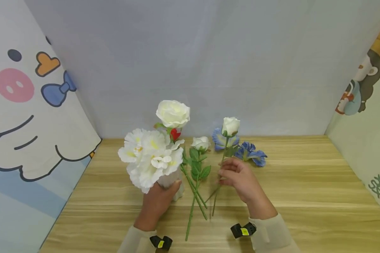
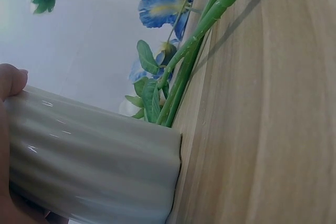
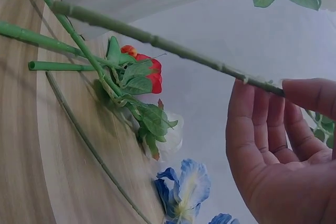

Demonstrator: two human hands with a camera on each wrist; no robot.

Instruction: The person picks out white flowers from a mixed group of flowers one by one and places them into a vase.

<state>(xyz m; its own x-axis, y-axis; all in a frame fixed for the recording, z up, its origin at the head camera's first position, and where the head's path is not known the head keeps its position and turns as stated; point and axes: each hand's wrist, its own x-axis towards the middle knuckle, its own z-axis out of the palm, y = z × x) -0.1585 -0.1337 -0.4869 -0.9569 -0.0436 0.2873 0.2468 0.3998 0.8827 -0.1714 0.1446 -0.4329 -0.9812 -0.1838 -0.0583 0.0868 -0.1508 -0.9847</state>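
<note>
My left hand (image 1: pixel 158 202) grips a pale, ribbed vase (image 2: pixel 94 156) low on its side, the thumb across the front. Large white ruffled flowers (image 1: pixel 152 158) and a full white rose (image 1: pixel 173 113) rise above the vase. In my right hand (image 1: pixel 240 178), a white rose (image 1: pixel 230 126) is pinched by its thin stem (image 3: pixel 157 43) between thumb and fingertips. It is upright, bloom on top, with its lower stem over the table right of the vase.
On the wooden table (image 1: pixel 304 189) lie a white rose (image 1: pixel 200 143) with green leaves and several crossed stems. Blue flowers (image 1: pixel 251 154) lie beyond my right hand. A red flower (image 3: pixel 152 74) lies near the vase. A pale wall (image 1: pixel 209 63) stands behind.
</note>
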